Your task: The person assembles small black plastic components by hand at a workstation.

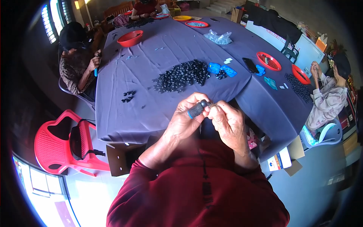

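My left hand (183,119) is closed, pinching a small round black piece (204,103) between thumb and fingers. A black finger sleeve (195,111) with a blue edge covers its thumb. Up against that piece, my right hand (228,121) has its thumb and forefinger pressed together; whatever lies between them is too small to make out. Both hands are raised before my chest, near the table's front edge. Beyond them a large heap of black round pieces (181,76) lies on the grey tablecloth (124,89), with a small separate cluster (128,96) to its left.
Right of the heap lie blue plastic lids (228,70) and a black phone (250,65). Red bowls (129,38) and a clear bag (218,37) stand farther off. Other people sit at the left, far and right sides. A red chair (62,143) stands at my left.
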Available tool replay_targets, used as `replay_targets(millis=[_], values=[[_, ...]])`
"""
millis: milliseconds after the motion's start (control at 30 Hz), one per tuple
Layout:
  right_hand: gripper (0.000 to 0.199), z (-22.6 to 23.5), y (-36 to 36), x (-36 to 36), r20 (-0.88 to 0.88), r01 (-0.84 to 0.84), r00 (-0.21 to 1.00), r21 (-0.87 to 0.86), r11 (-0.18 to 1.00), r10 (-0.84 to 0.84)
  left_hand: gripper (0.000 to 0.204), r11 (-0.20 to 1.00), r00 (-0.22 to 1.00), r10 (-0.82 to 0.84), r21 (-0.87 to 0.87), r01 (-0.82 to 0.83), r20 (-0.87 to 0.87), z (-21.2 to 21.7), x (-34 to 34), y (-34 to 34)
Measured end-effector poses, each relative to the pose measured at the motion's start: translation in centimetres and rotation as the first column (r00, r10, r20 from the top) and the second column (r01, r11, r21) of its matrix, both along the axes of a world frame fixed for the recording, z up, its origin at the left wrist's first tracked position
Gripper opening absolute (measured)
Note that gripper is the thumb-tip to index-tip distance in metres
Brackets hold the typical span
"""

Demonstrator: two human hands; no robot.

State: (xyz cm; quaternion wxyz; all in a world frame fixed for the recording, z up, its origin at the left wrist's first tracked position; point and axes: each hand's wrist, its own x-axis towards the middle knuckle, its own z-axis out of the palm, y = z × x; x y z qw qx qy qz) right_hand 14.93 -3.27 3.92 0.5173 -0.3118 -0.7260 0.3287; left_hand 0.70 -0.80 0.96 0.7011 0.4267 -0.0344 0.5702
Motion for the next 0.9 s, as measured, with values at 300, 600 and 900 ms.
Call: replay_targets(millis=[300, 600, 900], values=[[0.028, 0.0, -0.06, -0.26, -0.01, 0.019, 1.0, 0.025, 1.0, -0.019, 0.034, 0.999, 0.999, -0.015, 0.028, 0.014, 0.03, -0.23, 0.01, 0.15], [0.027, -0.07, -0.54, -0.27, -0.051, -0.009, 0.999, -0.025, 1.0, 0.008, 0.033, 0.989, 0.985, -0.148, -0.017, 0.15, 0.09, -0.22, 0.0, 0.32], [0.027, 0.04, -0.38, -0.47, 0.046, 0.083, 0.995, 0.111, 0.99, -0.088, 0.026, 1.0, 0.998, -0.028, -0.011, 0.029, 0.061, 0.1, 0.16, -0.08]])
